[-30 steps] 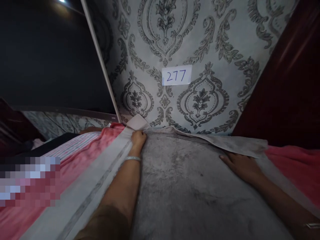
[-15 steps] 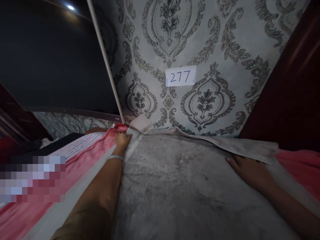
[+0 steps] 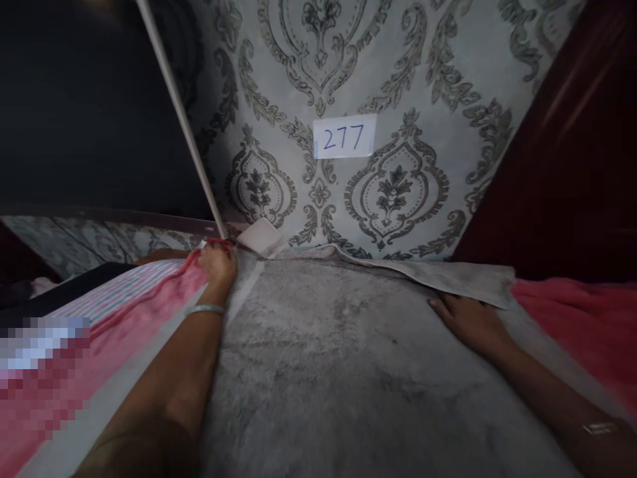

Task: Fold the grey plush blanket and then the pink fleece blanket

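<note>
A grey mottled cloth (image 3: pixel 323 358) with a pale border lies spread out in front of me, its far edge turned up along the wall. My left hand (image 3: pixel 219 263) is at the far left corner, its fingers curled on the edge of a pink blanket (image 3: pixel 184 285) beside the grey cloth. The left fingertips are partly hidden. On the right, my right hand (image 3: pixel 470 322) rests palm down on the grey cloth, fingers stretched out, their tips beneath the turned-up flap (image 3: pixel 468 279). A pale folded corner (image 3: pixel 261 237) sticks up near my left hand.
A patterned wall (image 3: pixel 298 179) with a paper card marked 277 (image 3: pixel 345 137) stands behind. At left is a large dark screen (image 3: pixel 89 119) with a light frame. A dark red panel (image 3: pixel 542 172) rises at right, above red fabric (image 3: pixel 572 325). Striped cloth (image 3: pixel 119 289) lies at left.
The view has swung slightly to the right. My left hand has shifted off the pale border onto the pink blanket's edge, fingers now more curled. My right hand stays by the flap.
</note>
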`<state>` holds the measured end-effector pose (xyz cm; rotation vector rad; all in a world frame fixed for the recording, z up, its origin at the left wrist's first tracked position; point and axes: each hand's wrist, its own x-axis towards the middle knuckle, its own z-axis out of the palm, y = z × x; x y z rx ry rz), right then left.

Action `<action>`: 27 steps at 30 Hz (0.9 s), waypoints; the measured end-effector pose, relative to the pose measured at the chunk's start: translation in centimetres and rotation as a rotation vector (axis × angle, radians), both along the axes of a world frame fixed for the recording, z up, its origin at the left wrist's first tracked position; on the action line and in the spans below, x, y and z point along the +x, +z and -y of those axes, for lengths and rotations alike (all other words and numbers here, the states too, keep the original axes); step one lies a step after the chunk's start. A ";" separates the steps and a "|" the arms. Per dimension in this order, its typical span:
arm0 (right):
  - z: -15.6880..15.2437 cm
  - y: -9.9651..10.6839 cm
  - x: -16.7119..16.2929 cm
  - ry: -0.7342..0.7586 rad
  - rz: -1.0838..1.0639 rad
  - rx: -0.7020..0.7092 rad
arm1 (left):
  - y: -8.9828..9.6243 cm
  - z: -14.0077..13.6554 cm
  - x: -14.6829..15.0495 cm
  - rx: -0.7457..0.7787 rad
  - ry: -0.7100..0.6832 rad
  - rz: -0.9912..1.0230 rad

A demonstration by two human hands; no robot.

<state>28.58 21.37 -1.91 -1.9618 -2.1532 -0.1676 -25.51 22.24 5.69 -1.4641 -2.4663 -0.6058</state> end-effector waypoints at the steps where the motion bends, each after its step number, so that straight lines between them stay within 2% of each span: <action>1: 0.3 0.3 -0.2 0.029 -0.034 0.036 | 0.4 -0.1 0.8 -0.008 -0.067 -0.035; 4: 1.0 0.7 -1.0 0.295 -0.137 0.083 | 0.9 -1.1 4.4 -0.142 -0.343 -0.129; 6: 1.2 0.7 -1.3 0.468 -0.147 0.022 | 0.5 -2.0 7.2 -0.215 -0.559 -0.173; 8: 1.2 0.6 -1.3 0.454 -0.137 -0.046 | -0.5 -2.7 9.5 -0.216 -0.770 -0.204; 10: 0.9 0.5 -1.0 0.332 -0.143 -0.065 | -1.8 -3.1 10.8 -0.163 -0.879 -0.210; 12: 0.6 0.6 -0.5 0.245 -0.142 -0.062 | -3.0 -3.3 10.9 -0.132 -0.895 -0.227; 15: 0.7 1.0 -0.2 0.213 -0.085 -0.084 | -3.9 -3.5 10.3 -0.123 -0.871 -0.281; 18: 1.3 1.6 -0.6 0.191 0.005 -0.103 | -3.9 -3.5 10.4 -0.139 -0.877 -0.379; 21: 1.7 2.1 -1.4 0.157 0.035 -0.147 | -3.3 -3.0 11.1 -0.235 -0.850 -0.388; 24: 2.3 2.7 -1.7 0.109 0.022 -0.209 | -2.6 -1.0 10.6 -0.370 -0.858 -0.280; 27: 4.1 3.2 -0.6 0.030 0.010 -0.257 | -2.5 3.3 7.6 -0.434 -0.827 -0.207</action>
